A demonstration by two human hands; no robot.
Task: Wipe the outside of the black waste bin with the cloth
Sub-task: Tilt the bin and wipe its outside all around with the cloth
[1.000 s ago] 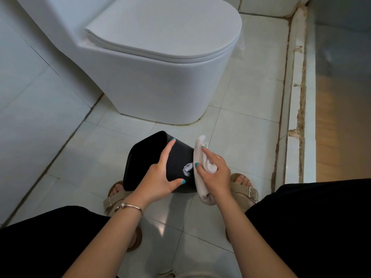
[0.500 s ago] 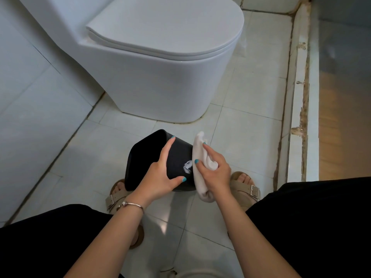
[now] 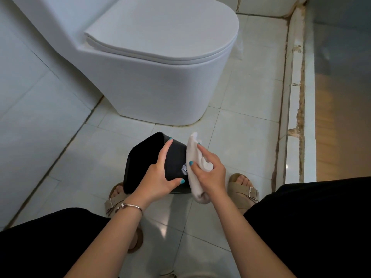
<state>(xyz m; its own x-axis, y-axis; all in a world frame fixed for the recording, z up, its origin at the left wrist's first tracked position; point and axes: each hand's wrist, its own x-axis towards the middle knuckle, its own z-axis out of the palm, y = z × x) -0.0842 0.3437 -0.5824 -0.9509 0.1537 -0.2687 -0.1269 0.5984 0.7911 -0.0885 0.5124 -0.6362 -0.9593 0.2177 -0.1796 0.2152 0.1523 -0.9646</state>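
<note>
- Since the earlier frames, little has shifted: the right hand [image 3: 208,173] and its cloth [image 3: 195,167] sit a touch higher along the bin's side; the left hand's grip looks unchanged.
- Black waste bin [image 3: 174,157] is tipped on its side, held off the tiled floor [image 3: 241,137] between the knees, just in front of the white toilet [image 3: 160,67]. Its dark end panel faces left; whether that is the mouth or the base cannot be told.
- Left hand [image 3: 158,179] grips the bin, forefinger stretched up along the edge, thumb pressed on the side wall. Remaining fingers are hidden behind the bin.
- Right hand pinches the white cloth, thumb and forefinger on top, and presses it to the bin's right end. That end of the bin is hidden behind cloth and hand.
- Small pale mark on the bin wall, just beside the cloth; too small to identify.
- Sandals [image 3: 243,189]: right one clear, left one partly hidden by the bin and forearm.
- Bracelet [image 3: 130,206] on the left wrist.
- Black-clothed legs cut off at the frame's bottom corners.
</note>
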